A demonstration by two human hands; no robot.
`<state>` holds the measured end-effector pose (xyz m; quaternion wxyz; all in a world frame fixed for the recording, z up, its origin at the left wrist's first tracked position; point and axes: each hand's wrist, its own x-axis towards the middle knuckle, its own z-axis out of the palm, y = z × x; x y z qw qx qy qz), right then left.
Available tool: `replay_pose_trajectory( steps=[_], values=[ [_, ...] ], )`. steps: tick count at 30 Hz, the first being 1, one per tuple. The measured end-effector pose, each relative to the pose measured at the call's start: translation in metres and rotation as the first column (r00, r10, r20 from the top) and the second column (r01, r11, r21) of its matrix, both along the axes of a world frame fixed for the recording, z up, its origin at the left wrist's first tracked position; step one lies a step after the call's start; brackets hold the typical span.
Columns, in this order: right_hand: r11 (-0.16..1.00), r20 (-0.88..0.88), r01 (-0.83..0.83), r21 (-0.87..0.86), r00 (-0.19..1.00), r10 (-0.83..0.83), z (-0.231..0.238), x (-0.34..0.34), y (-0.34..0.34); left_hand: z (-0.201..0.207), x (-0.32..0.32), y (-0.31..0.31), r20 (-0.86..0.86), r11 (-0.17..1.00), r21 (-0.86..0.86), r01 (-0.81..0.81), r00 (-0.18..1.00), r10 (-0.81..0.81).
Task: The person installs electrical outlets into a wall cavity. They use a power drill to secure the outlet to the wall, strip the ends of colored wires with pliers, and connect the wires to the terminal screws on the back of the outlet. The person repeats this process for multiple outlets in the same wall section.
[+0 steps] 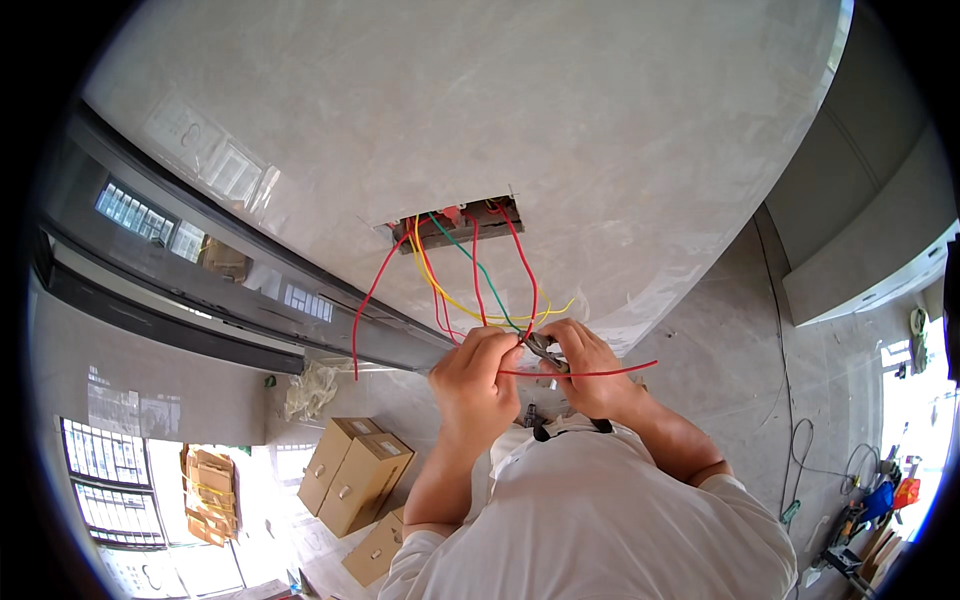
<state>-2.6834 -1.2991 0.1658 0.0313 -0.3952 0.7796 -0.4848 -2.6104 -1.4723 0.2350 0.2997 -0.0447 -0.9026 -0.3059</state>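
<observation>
Red, yellow and green electrical wires come out of a rectangular wall box opening (460, 222) cut in a grey, polished wall panel. My left hand (476, 384) is closed in a pinch on wires; a green wire (485, 275) and a red wire (527, 270) run down to its fingertips. My right hand (590, 368) is wrapped round pliers (543, 350), whose jaws meet the wires beside my left fingers. A length of red wire (610, 372) stretches right from my left hand, passing by the pliers. Yellow wire ends (555, 308) stick out just above my right hand. The exact grip point is hidden by fingers.
A dark-framed glass door or window track (270, 270) runs along the left. Cardboard boxes (355, 475) stand on the floor at lower left, near crumpled plastic sheeting (312, 390). A cable (785, 350) crosses the floor at right toward tools and a blue container (878, 500).
</observation>
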Motion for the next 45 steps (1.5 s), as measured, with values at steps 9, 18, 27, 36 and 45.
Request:
replay_pose_trajectory(
  steps=[9, 18, 27, 36, 45],
  values=[
    [0.992, 0.260, -0.088, -0.090, 0.959, 0.109, 0.012, -0.009, 0.016, -0.010, -0.024, -0.016, -0.101, 0.955, -0.296, 0.025, 0.993, -0.057],
    [0.994, 0.386, -0.109, -0.010, 0.917, 0.104, 0.022, -0.009, 0.027, -0.016, -0.026, -0.010, -0.117, 0.976, -0.218, 0.016, 0.992, -0.042],
    [0.915, 0.666, -0.101, -0.391, 0.656, 0.357, -0.035, 0.000, 0.039, 0.025, -0.001, -0.007, 0.130, 0.978, -0.207, 0.035, 0.992, -0.008],
    [0.932, 0.364, -0.088, -0.352, 0.904, 0.223, -0.001, 0.002, 0.029, 0.022, -0.006, -0.006, 0.156, 0.960, 0.195, 0.201, 0.960, -0.232],
    [0.895, 0.432, -0.128, -0.427, 0.841, 0.326, 0.029, -0.008, 0.014, 0.023, -0.008, -0.014, 0.146, 0.815, 0.496, 0.301, 0.896, -0.420]
  ],
)
